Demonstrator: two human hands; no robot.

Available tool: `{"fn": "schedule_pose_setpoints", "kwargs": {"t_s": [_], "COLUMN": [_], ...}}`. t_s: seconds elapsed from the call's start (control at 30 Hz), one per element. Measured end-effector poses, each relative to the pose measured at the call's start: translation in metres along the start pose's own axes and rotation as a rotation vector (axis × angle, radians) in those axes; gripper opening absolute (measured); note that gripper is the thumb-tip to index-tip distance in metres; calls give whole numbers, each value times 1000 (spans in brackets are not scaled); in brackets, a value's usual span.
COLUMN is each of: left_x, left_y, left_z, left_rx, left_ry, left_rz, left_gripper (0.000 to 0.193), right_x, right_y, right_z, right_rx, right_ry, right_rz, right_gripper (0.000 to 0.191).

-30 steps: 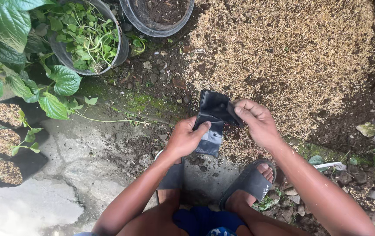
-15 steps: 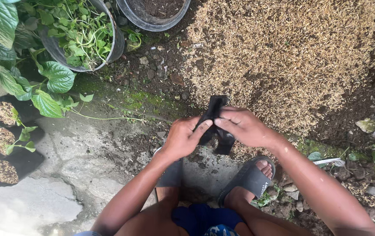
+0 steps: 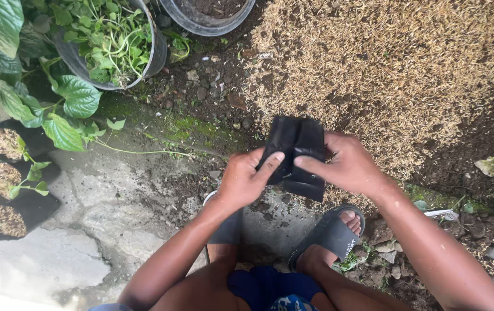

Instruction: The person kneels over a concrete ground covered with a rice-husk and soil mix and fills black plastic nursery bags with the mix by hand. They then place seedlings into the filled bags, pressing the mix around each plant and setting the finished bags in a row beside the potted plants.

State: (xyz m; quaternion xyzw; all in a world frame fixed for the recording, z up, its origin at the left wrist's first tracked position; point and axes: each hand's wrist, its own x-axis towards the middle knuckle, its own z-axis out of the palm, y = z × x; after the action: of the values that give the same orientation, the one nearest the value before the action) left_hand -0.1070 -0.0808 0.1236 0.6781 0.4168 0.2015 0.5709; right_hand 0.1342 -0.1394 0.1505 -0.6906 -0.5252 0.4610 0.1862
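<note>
Fingers of the left hand (image 3: 245, 178) and right hand (image 3: 347, 166) pinch a flat black plastic bag (image 3: 296, 151) between them; it looks unopened and unfilled. Beyond the fingers lies a husk pile (image 3: 385, 69). The bag's mouth is hard to make out.
</note>
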Motion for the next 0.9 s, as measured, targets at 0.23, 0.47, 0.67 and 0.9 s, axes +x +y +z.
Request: {"fn": "schedule_pose_setpoints", "kwargs": {"t_s": [0.23, 0.47, 0.67, 0.9], "left_x": [6, -4, -18, -13], "left_y": [-37, -88, -76, -41], "left_z": [-1, -43, -35, -2], "left_rx": [-394, -551, -536, -772], "left_ry": [114, 391, 361, 0], "left_rz": [-205, -352, -308, -233], "left_gripper": [27, 25, 27, 23], "right_x": [10, 18, 16, 11], "right_y": [7, 19, -1, -31], "right_z": [-3, 2, 36, 58], "right_rx": [660, 112, -165, -295], "right_ry": [-175, 21, 114, 183], "right_rz": [32, 148, -256, -521], "right_gripper": [20, 35, 45, 75]}}
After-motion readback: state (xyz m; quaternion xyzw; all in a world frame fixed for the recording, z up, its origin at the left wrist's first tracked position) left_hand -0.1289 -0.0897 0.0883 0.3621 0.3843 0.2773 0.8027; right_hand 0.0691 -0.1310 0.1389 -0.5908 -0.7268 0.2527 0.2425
